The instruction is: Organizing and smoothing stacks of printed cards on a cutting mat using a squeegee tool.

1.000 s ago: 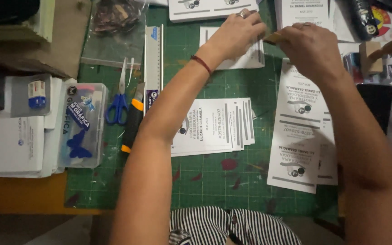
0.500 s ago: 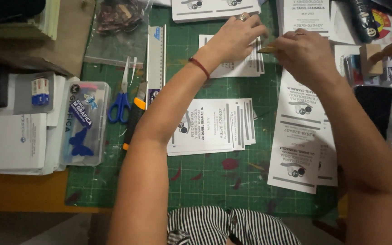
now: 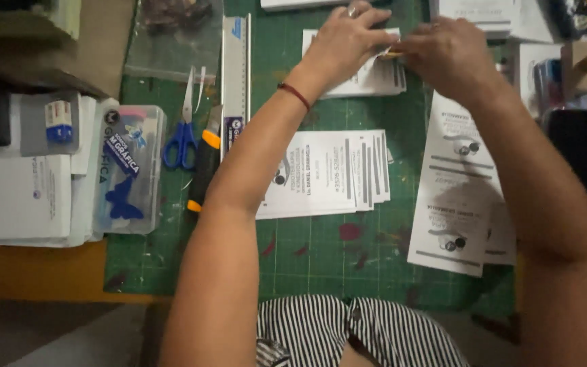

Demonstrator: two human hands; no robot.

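Left hand presses a stack of printed cards near the cutting mat's far edge; right hand pinches its top edge. Light, thin, slippery stock; best held by edges.

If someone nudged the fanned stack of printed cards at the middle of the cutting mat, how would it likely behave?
The fanned card stack would probably slide apart further, since its cards already lie offset. Each looks thin, so likely light and bendy. The green cutting mat lies flat, so nothing should roll.
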